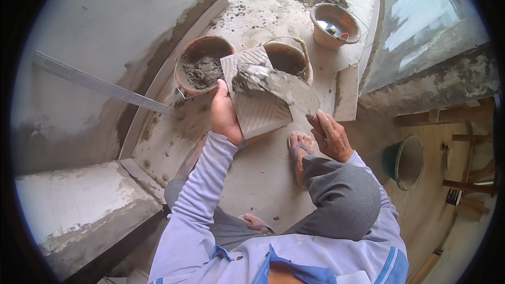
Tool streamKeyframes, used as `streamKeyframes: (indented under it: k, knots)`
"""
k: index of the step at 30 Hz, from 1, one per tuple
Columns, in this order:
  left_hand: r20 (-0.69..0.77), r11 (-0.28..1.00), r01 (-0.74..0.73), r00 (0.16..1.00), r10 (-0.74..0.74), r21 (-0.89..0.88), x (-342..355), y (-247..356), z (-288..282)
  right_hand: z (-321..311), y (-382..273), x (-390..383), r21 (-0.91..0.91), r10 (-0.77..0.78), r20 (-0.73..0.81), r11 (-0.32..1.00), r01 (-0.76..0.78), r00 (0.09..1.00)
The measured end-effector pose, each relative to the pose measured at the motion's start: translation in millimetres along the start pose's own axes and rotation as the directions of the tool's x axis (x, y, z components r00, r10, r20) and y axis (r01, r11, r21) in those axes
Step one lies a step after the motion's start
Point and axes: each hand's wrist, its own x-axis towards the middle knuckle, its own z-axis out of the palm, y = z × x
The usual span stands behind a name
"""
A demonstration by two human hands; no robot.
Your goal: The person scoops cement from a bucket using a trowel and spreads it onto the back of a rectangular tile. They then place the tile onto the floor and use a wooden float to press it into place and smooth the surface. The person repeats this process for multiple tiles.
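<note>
While holding ribbed tile [261, 113] by left edge in left hand [225, 113], grips mortar-coated trowel [299, 94] in right hand [333, 138].

The tile [261, 115] has a matt, ridged face. Over it, the mortar [256, 80] looks wet, lumpy and faintly glossy, and it smears the trowel [304, 98]. Left of the tile, a dull, plastic-looking bucket [209, 47] is caked rough; farther left, a bar [100, 82] looks like smooth metal. Below the tile, the sleeve [198, 194] is wrinkled cloth and the trousers [344, 194] matt fabric.
</note>
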Motion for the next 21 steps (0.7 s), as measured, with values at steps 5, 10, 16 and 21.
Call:
streamKeyframes:
  k: [5, 10, 16, 21]
  knots:
    - [0.045, 0.996, -0.089, 0.995, 0.091, -0.028, -16, 5, -22, 19, 9, 8, 0.057, -0.012, 0.033, 0.998, 0.01, 0.999]
    - [-0.044, 0.988, -0.152, 0.987, 0.152, 0.011, -32, 7, -27, 21, 21, 4, 0.045, 0.007, 0.08, 0.999, -0.011, 0.997]
    - [-0.054, 0.98, -0.198, 0.979, 0.197, -0.023, -43, 17, -51, -13, 33, -13, -0.133, 0.007, 0.029, 0.991, -0.004, 1.0]
    - [-0.016, 0.983, -0.179, 0.984, 0.179, -0.027, -51, 20, -63, -29, 18, 6, -0.039, 0.027, 0.018, 0.999, -0.027, 0.999]
